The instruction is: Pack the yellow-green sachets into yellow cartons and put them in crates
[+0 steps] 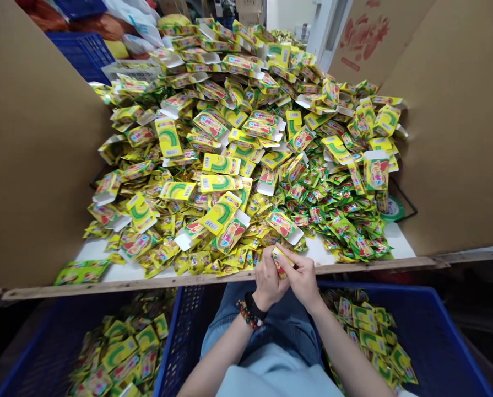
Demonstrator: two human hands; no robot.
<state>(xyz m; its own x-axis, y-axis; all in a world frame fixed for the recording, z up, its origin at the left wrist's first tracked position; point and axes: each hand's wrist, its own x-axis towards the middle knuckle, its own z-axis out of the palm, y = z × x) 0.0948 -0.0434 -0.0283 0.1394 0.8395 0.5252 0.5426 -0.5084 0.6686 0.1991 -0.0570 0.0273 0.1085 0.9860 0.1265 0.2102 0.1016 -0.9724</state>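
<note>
Between my two hands, just over the table's front edge, is a small yellow candy box (280,262), mostly hidden by fingers. My left hand (266,280) is closed around its left side, with a beaded bracelet and dark band on the wrist. My right hand (303,277) grips it from the right, fingers at its upper end. Just beyond lies a yellow and green box with its white flap open (285,225). Small yellow sachets (200,260) spread to the left of the hands, and green sachets (359,242) to the right.
A tall heap of yellow boxes (213,124) covers the table behind. Cardboard walls (35,154) flank both sides. Below the wooden edge (147,288) stand a left blue crate (169,342) and a right blue crate (448,331) holding filled-looking boxes. A tape roll (393,209) lies at right.
</note>
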